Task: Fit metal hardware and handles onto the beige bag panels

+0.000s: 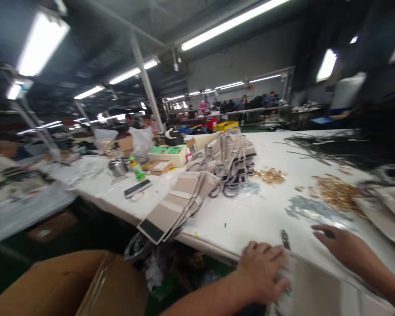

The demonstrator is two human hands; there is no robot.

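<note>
My left hand [263, 270] lies at the left edge of a beige fabric panel [316, 285] near the table's front edge, fingers apart and thumb spread. Just beyond its fingertips is a small dark piece [285, 239], perhaps a buckle. My right hand [345, 248] hovers above the panel's far side with its fingers curled. A dark spot shows at these fingers, too blurred to name. Past the right hand lie a patch of small grey pieces [306, 210] and a heap of gold-coloured metal pieces [335, 192].
Stacked beige panels [177, 197] overhang the front edge; a pile of strapped fabric pieces [235, 156] stands behind. Black strips [322, 142] lie at the far right. A green-labelled bottle [137, 169] and a metal pot [117, 167] stand left. A cardboard box [115, 281] is below.
</note>
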